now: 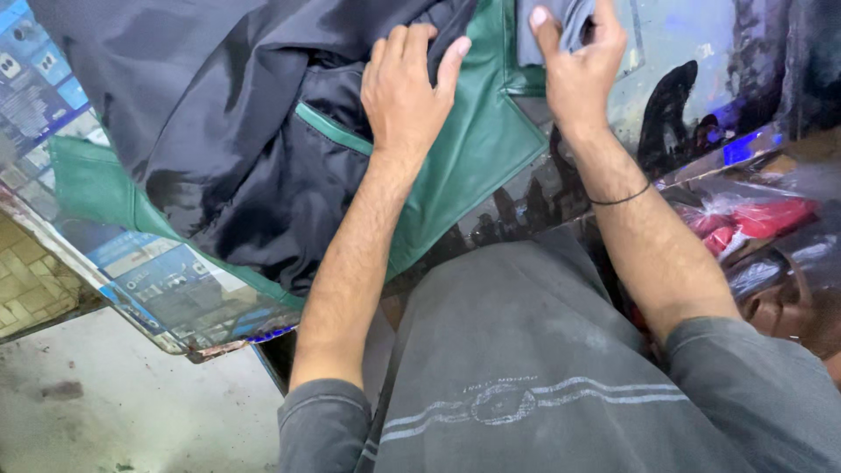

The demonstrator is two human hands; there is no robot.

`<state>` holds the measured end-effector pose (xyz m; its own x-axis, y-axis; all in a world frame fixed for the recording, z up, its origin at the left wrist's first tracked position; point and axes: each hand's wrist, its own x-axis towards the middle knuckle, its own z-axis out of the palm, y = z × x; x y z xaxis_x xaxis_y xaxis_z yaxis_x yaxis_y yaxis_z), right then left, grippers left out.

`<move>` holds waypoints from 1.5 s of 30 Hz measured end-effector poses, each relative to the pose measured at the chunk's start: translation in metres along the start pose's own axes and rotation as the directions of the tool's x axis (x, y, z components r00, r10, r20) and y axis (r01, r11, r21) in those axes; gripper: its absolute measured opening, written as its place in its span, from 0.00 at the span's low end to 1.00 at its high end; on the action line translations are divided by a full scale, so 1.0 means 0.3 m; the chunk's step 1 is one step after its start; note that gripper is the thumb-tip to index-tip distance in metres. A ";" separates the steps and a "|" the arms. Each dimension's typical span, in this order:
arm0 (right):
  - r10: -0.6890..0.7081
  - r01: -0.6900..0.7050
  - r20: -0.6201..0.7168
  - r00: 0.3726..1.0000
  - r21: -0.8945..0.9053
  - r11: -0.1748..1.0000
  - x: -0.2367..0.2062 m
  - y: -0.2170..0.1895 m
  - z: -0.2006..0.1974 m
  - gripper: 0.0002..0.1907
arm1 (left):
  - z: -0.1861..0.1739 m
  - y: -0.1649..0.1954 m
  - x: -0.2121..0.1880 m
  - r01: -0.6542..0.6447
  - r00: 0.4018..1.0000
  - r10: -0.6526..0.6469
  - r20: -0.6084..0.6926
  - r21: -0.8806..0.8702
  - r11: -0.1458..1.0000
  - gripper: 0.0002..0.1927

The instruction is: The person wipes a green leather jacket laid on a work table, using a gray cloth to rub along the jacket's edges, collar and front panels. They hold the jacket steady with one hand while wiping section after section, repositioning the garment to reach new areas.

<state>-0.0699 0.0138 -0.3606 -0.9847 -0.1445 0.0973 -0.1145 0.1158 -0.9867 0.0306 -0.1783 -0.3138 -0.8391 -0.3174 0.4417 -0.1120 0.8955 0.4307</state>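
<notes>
A dark navy garment (219, 114) with green panels (473, 140) and green trim lies spread over a glossy printed tabletop (166, 280). My left hand (407, 88) rests flat on it, fingers curled over a dark fold near the green panel. My right hand (578, 61) pinches a grey-blue piece of fabric (561, 17) at the top edge of the view, beside the green collar-like corner. A thin black band circles my right wrist.
The table's worn corner (197, 350) juts out at lower left above a stained concrete floor (114, 412). Clear plastic bags holding red items (753, 219) lie at the right. Tiled flooring (26, 280) shows at far left.
</notes>
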 end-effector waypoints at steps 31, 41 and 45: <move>-0.393 0.746 0.714 0.579 -0.270 0.608 -0.136 -0.142 -0.029 0.34 | -0.056 -0.073 0.035 0.025 0.995 0.011 0.098 -0.361 0.932 0.09; -0.482 0.273 -0.071 0.873 -0.748 0.605 -0.111 0.004 -0.893 0.11 | -0.108 0.100 -0.374 -0.155 0.979 0.145 0.145 0.055 0.986 0.19; -0.389 0.293 0.095 0.916 -0.822 0.489 -0.066 0.098 -1.082 0.09 | -0.071 0.073 -0.435 -0.109 0.980 0.088 0.179 0.114 0.987 0.29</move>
<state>-0.0962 0.3392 -0.3492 -0.8452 -0.2711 0.4605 -0.4523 0.8219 -0.3463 0.1490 -0.1238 -0.3451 -0.9274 -0.1765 0.3297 -0.0797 0.9546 0.2869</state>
